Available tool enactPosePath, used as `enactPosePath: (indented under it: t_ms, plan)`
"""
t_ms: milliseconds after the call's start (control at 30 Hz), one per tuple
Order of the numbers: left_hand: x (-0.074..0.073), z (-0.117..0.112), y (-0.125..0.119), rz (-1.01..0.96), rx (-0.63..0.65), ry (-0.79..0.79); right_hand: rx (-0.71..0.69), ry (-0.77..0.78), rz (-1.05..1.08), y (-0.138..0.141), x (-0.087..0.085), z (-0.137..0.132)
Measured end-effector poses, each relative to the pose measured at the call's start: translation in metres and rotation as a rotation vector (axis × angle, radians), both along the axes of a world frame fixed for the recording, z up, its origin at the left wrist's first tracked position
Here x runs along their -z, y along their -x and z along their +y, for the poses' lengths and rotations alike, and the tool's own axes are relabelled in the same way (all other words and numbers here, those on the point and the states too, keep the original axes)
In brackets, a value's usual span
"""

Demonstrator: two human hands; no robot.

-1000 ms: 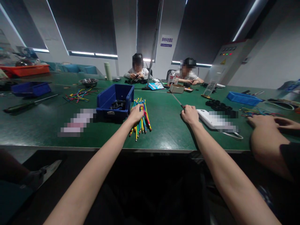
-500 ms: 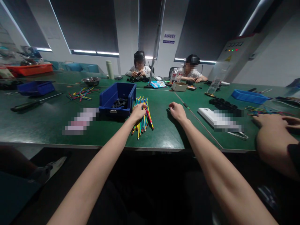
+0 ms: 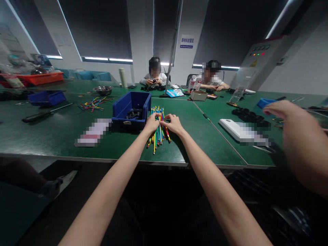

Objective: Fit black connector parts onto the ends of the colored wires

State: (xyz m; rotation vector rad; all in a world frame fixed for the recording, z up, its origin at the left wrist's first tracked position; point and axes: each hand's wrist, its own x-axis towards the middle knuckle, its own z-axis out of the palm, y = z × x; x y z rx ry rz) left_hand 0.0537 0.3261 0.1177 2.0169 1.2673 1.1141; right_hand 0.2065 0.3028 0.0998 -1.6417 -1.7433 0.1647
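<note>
A loose bundle of thin straight coloured sticks (image 3: 156, 136), yellow, green, blue and red, lies on the green table; whether they are pencils or cut wires I cannot tell. My left hand (image 3: 153, 123) lies over the bundle's left and upper part, its fingers bent and closed on some sticks. From the other side my right hand (image 3: 174, 123) reaches over the right edge, thumb and index finger curved and a little apart, tips at the sticks. Both hands' fingertips nearly meet. Just left stands a dark blue bin (image 3: 130, 124) with black parts (image 3: 134, 113) inside.
Left are a screwdriver (image 3: 47, 112), thin coloured wires (image 3: 94, 103), a metal bowl (image 3: 103, 90) and a second blue bin (image 3: 47, 99). At right lie a white device (image 3: 232, 130) and black parts (image 3: 251, 116). A neighbour's arm (image 3: 303, 136) reaches in; two people sit opposite.
My right hand has moved left from the bare table to the bundle's right side. My left hand stays on the bundle. The neighbour's hand at right has lifted and is blurred.
</note>
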Motion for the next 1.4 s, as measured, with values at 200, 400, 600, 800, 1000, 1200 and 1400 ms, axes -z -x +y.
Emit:
enactPosePath:
  t_ms: [200,400,600,800,1000,1200,1400]
  plan:
    - [-0.002,-0.003,0.0,0.013,0.005,0.005,-0.042,0.018,-0.031,-0.003,-0.003,0.0]
    - [-0.004,-0.005,-0.002,0.066,-0.003,-0.01,-0.047,0.029,-0.134,0.0,-0.005,-0.003]
    - [-0.002,-0.002,-0.002,0.092,0.011,-0.045,-0.014,-0.015,-0.117,0.001,-0.004,-0.001]
    - [-0.003,-0.003,-0.002,0.111,0.022,-0.045,0.076,-0.002,-0.103,-0.007,-0.004,0.001]
    - [-0.003,-0.004,-0.002,0.125,0.012,-0.067,0.236,0.068,-0.224,-0.003,-0.015,-0.013]
    - [-0.002,-0.004,-0.001,0.126,0.014,-0.068,0.231,0.113,-0.267,0.002,-0.02,-0.017]
    - [-0.001,-0.003,-0.001,0.115,0.023,-0.069,0.213,0.073,-0.137,-0.008,-0.01,-0.006]
